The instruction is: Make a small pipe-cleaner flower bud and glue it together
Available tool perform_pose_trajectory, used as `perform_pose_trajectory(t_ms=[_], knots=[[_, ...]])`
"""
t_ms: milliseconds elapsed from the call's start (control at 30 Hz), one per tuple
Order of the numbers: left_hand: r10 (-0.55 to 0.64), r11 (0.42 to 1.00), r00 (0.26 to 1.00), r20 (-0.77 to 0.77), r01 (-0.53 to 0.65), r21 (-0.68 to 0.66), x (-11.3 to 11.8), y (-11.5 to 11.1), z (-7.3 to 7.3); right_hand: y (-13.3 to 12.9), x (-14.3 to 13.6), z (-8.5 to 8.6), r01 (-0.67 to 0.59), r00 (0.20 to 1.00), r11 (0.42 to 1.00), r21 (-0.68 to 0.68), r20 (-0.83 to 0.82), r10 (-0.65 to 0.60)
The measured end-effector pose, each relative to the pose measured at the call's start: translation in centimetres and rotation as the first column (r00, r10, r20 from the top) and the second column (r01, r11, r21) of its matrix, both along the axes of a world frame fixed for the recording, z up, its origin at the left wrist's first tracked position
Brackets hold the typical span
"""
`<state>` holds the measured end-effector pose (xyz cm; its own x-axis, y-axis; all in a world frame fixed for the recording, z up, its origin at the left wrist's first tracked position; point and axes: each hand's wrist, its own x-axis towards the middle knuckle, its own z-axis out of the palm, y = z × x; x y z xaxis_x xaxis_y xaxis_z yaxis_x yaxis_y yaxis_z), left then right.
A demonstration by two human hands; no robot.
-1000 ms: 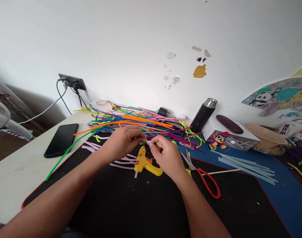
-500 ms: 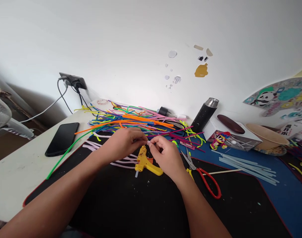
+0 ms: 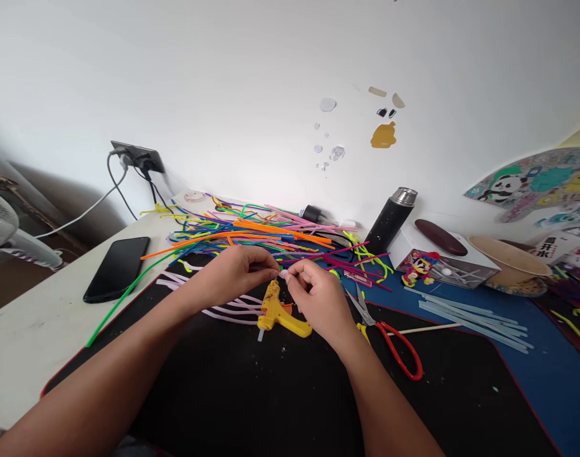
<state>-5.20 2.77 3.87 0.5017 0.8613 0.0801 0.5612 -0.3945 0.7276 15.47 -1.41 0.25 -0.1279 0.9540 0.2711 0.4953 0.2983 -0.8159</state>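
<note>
My left hand and my right hand meet above the mat, fingertips close together. Each is closed in a pinch on a short pale lilac pipe cleaner, mostly hidden by the fingers. Just below them lies a yellow hot glue gun, its nozzle pointing away from me and a glue stick end poking out of its back. More pale lilac pipe cleaners stretch across the mat beneath my left forearm. To the right of my right hand rest red-handled scissors with their blades slightly apart.
A heap of coloured pipe cleaners lies along the wall. A phone is on the left. At the right stand a black flask, a small colourful figure and a bowl; glue sticks lie in front.
The fingertips have drawn slightly apart, and more of the pale pipe cleaner shows between them. The whole view has shifted a little; the other things lie as before.
</note>
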Motion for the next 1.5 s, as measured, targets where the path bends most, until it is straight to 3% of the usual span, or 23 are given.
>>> perform_pose_trajectory(t_ms=[500,633,833,1067,1300,1500], knots=[[-0.008,0.993,0.999,-0.042,0.013,0.118,0.6,-0.3,-0.3,0.0,-0.2,-0.4,-0.022,0.990,1.000,0.008,0.139,0.020],[0.029,0.999,0.999,0.030,-0.030,0.025,0.7,-0.3,-0.3,-0.1,-0.2,-0.1,-0.024,0.999,0.999,-0.022,0.039,0.025],[0.078,0.991,0.954,0.290,-0.041,-0.131,1.2,-0.1,-0.9,-0.2,-0.1,0.5,-0.018,0.985,0.998,-0.068,-0.170,0.006],[0.104,0.973,0.894,0.436,-0.001,-0.229,1.7,-0.2,-1.4,-0.2,-0.2,0.4,-0.018,0.973,0.998,-0.063,-0.232,0.003],[0.059,0.970,0.901,0.429,0.051,-0.240,1.5,-0.1,-1.0,-0.3,-0.2,0.6,-0.030,0.962,0.995,-0.093,-0.274,0.003],[0.036,0.990,0.965,0.261,0.002,-0.141,0.8,0.2,-0.9,-0.2,-0.1,0.7,-0.044,0.947,0.990,-0.134,-0.321,-0.002]])
